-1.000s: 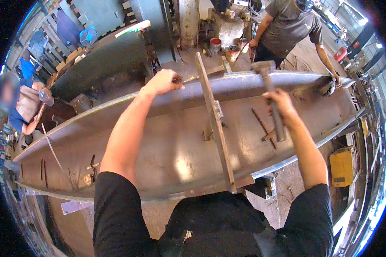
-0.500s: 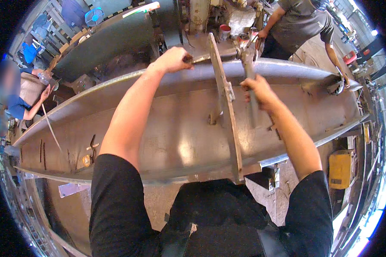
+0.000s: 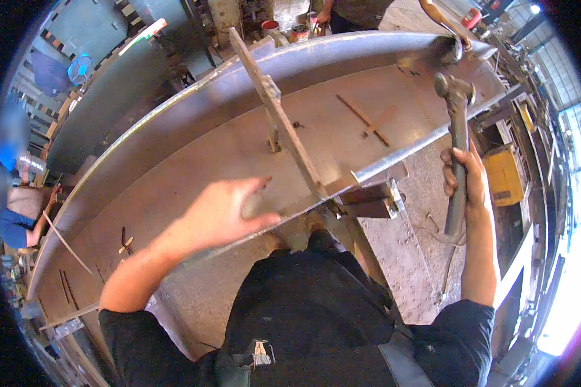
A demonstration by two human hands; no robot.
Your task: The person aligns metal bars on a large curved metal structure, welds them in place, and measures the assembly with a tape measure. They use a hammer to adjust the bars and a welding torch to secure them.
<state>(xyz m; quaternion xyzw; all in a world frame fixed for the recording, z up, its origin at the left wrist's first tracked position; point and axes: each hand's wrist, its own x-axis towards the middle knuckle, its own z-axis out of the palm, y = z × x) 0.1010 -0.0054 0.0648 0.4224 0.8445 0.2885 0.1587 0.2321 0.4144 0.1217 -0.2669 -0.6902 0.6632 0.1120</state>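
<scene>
In my right hand (image 3: 469, 175) is a hammer (image 3: 457, 138), gripped by its dark handle. Its head points up and away from me, over the near right edge of a long, curved steel trough (image 3: 193, 155). My left hand (image 3: 223, 209) hovers above the trough's near edge, fingers and thumb spread, with nothing in it. To the right of that hand a flat metal bar (image 3: 281, 119) lies across the trough from its far rim to its near rim. A small bracket (image 3: 272, 132) stands under the bar.
A person at far left (image 3: 16, 216) holds a thin pale strip (image 3: 71, 245) reaching into the trough. Another person's hand (image 3: 466, 44) is at the trough's far right end. Rusty rods (image 3: 363, 120) lie inside it. A yellow box (image 3: 502, 175) stands at right.
My left hand has let go of the thin metal piece at the far rim and come nearer. The hammer has swung right and away from the bar. The view has shifted.
</scene>
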